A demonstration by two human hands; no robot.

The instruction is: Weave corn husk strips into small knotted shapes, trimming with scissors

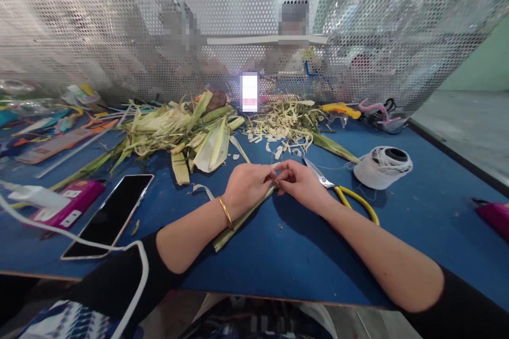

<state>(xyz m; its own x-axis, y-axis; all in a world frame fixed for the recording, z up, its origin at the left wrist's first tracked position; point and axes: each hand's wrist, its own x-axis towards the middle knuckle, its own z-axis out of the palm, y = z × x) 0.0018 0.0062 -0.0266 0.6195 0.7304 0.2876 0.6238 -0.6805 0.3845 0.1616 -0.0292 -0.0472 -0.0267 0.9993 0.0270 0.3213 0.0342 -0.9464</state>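
Both hands, left and right, pinching one long green folded leaf strip on blue surface, white thread spool and yellow-handled scissors untouched, heap of green husks unworked.

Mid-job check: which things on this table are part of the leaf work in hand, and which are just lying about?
In use: left hand and right hand pinching a folded leaf strip; thread spool; scissors; leaf pile; trimmings.

Lying about: smartphone; pink box; white cable; safety glasses.
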